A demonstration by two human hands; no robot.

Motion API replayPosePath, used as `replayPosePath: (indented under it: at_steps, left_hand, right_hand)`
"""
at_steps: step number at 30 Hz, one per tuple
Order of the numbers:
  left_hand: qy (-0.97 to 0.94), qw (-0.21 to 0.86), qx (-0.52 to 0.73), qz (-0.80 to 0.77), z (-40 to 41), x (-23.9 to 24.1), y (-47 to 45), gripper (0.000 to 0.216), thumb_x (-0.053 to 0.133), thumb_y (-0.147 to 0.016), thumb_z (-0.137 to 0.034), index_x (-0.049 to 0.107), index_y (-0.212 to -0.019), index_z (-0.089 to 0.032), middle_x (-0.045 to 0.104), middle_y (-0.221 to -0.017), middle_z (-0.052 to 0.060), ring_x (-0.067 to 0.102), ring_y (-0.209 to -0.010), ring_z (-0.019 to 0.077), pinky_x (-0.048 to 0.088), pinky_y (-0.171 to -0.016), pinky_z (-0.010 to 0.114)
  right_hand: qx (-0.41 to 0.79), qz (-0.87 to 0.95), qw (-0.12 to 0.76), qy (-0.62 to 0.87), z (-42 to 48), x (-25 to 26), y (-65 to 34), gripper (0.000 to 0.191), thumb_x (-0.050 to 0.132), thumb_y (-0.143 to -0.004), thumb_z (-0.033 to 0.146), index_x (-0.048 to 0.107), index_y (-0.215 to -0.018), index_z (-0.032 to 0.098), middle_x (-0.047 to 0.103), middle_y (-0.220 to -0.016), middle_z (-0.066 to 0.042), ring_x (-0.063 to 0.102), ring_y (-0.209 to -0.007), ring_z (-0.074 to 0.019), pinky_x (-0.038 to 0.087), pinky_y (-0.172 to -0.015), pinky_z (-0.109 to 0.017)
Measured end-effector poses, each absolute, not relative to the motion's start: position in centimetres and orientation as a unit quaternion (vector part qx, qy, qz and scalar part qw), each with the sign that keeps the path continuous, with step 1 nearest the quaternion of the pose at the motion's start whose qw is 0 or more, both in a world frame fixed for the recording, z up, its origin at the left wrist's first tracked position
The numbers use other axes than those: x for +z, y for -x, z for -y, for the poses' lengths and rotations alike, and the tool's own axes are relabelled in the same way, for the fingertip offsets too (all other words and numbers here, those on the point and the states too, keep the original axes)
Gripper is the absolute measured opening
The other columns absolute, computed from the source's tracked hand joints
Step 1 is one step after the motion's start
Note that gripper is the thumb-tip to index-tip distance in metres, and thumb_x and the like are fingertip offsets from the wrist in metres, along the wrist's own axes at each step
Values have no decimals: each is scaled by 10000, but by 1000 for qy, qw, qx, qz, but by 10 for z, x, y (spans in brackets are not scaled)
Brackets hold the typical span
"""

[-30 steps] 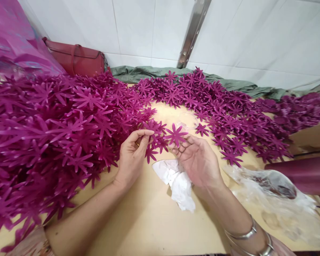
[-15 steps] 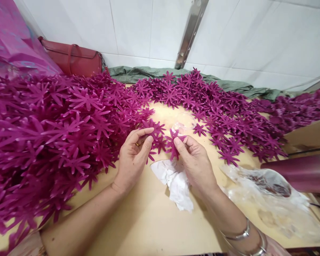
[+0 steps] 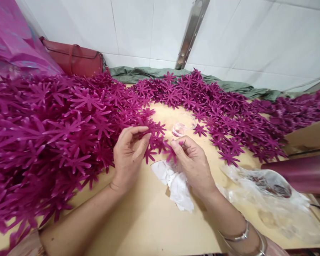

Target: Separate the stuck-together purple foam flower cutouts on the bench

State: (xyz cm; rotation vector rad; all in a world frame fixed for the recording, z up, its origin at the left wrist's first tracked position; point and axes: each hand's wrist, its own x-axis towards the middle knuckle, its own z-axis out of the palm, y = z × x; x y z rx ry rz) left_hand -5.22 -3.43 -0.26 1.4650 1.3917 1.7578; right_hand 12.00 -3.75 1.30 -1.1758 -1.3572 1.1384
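Partly hidden by curled fingers, a magenta flower piece [image 3: 171, 154] sits pinched between thumb and forefinger of a worker's right hand [image 3: 193, 163], over a pale tabletop [image 3: 138, 222] and at the far edge of a crumpled white tissue [image 3: 180, 188]. The left hand [image 3: 129, 153] curves loosely, thumb and forefinger slightly parted, beside a large heap of matching flower pieces [image 3: 77, 128]. Whether its hidden fingers touch any cannot be told.

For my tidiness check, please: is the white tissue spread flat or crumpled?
Crumpled: the white tissue shows creases and uneven folds, lying on the table near the right hand.
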Motion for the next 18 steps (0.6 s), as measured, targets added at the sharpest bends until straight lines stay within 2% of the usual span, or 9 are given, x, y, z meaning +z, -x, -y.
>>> replayPosePath:
  at_steps: [2, 3, 4, 6, 9, 12, 15, 18]
  left_hand:
    - [-537, 177, 637, -524, 33, -1, 54, 309, 739, -905, -316, 699, -1202, -239, 649, -1172, 60, 634, -1076, 189, 533, -981, 317]
    - [-544, 159, 628, -533, 33, 0, 54, 367, 746, -900, -317, 680, -1253, -246, 637, -1211, 65, 625, -1117, 198, 523, -1018, 334]
    - [-551, 148, 618, -541, 34, 1, 54, 403, 747, -901, -323, 665, -1289, -250, 625, -1238, 70, 615, -1146, 204, 515, -1043, 345]
    - [-558, 144, 612, -542, 36, 2, 53, 441, 736, -914, -337, 639, -1336, -255, 597, -1286, 84, 597, -1198, 216, 501, -1075, 353]
    - [-558, 155, 626, -523, 38, 0, 51, 462, 706, -940, -352, 606, -1381, -257, 561, -1348, 99, 571, -1255, 226, 484, -1112, 361]
    - [-559, 169, 624, -519, 39, -3, 50, 463, 673, -963, -352, 587, -1409, -263, 544, -1363, 99, 564, -1267, 224, 481, -1122, 376]
    - [-564, 172, 618, -519, 38, -4, 50, 451, 655, -974, -354, 583, -1412, -272, 548, -1358, 96, 559, -1269, 221, 493, -1103, 369]
    - [-573, 160, 610, -524, 38, -2, 52, 447, 650, -977, -354, 583, -1411, -272, 567, -1346, 93, 559, -1255, 220, 496, -1088, 366]
  right_hand:
    - [427, 613, 475, 465, 37, 11, -120, 191, 672, -957, 429, 706, -998, 246, 760, -970, -25, 700, -861, -168, 583, -775, -302]
    - [398, 647, 465, 455, 37, 9, -119, 205, 673, -956, 399, 723, -1093, 254, 762, -1119, -51, 706, -1035, -198, 585, -927, -359]
    - [368, 678, 454, 446, 37, 8, -119, 252, 671, -957, 373, 721, -1178, 261, 738, -1251, -71, 672, -1189, -221, 540, -1063, -416]
    - [323, 723, 432, 433, 36, 6, -120, 341, 636, -977, 347, 687, -1303, 262, 666, -1419, -93, 574, -1376, -236, 418, -1219, -484]
    - [329, 746, 393, 425, 33, 4, -122, 471, 550, -1022, 379, 568, -1473, 243, 528, -1582, -108, 448, -1505, -228, 318, -1289, -509]
    - [359, 730, 383, 439, 27, 1, -125, 555, 508, -1039, 449, 466, -1559, 260, 398, -1671, -91, 336, -1571, -226, 238, -1315, -527]
    - [369, 693, 402, 471, 20, -3, -129, 600, 522, -1026, 499, 442, -1575, 272, 353, -1693, -82, 301, -1586, -241, 214, -1316, -541]
    - [374, 655, 421, 504, 16, -6, -133, 661, 559, -994, 555, 460, -1566, 238, 360, -1687, -108, 308, -1583, -263, 246, -1305, -532]
